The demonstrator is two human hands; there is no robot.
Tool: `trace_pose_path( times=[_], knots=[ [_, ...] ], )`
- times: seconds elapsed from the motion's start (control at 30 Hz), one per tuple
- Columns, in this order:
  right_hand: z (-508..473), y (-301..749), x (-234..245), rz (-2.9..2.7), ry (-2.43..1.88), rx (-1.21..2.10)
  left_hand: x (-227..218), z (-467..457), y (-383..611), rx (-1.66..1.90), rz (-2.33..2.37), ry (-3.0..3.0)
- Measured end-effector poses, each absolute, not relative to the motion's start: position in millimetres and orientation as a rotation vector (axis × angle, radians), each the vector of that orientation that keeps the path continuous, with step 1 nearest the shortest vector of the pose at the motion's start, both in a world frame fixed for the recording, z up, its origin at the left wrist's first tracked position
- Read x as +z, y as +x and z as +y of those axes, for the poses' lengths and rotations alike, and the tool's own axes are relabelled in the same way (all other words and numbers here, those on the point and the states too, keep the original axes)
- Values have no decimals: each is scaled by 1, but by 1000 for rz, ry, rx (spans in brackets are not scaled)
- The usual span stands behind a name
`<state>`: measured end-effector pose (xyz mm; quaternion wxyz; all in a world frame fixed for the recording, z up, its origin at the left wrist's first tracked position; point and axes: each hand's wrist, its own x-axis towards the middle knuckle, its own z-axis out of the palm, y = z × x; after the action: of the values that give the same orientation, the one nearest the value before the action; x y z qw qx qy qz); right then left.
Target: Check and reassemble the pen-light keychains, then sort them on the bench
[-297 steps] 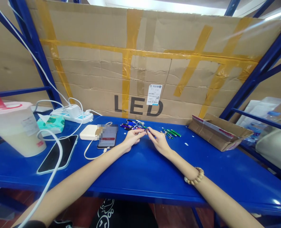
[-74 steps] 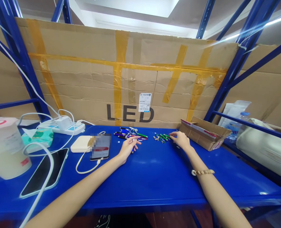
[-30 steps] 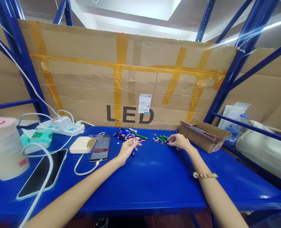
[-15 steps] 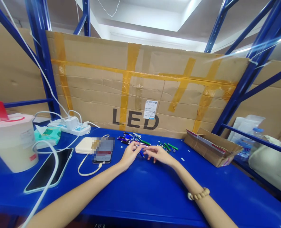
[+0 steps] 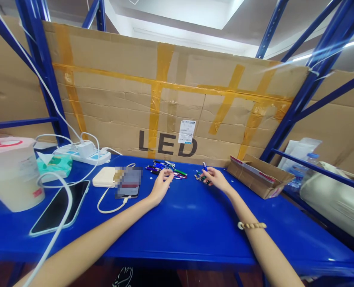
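A short blue pen (image 5: pixel 204 166) stands nearly upright in the fingers of my right hand (image 5: pixel 215 178), closed on it above a small group of green pens (image 5: pixel 201 177), which the hand partly covers. My left hand (image 5: pixel 161 185) is at the near edge of a mixed pile of blue, purple and green pens (image 5: pixel 159 165). Its fingers are curved and slightly apart, with nothing visible between them. The fingertips overlap the pile, so whether they touch a pen is unclear.
An open cardboard box (image 5: pixel 254 177) stands at right. On the left are a phone (image 5: pixel 63 209), a second phone (image 5: pixel 129 183) cabled to a power bank (image 5: pixel 103 176), a drink cup (image 5: pixel 13 175), a tissue pack (image 5: pixel 55 165) and a power strip (image 5: pixel 97 156). A tall cardboard sheet (image 5: pixel 119 99) backs the table.
My right hand has moved right, away from my left hand, and now holds the blue pen that was between the hands. My left hand has shifted slightly toward the pile. The view has tilted down a little.
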<state>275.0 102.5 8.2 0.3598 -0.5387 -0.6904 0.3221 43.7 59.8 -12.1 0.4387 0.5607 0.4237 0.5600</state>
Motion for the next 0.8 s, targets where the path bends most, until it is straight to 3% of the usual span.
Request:
trace_pose_path(
  times=[0.33, 0.8],
  knots=[
    [104, 320, 4, -1776, -1641, 626, -13, 62, 42, 1358, 1096, 1246],
    [101, 302, 21, -1535, -1391, 239, -12, 63, 42, 1355, 1077, 1235]
  ],
)
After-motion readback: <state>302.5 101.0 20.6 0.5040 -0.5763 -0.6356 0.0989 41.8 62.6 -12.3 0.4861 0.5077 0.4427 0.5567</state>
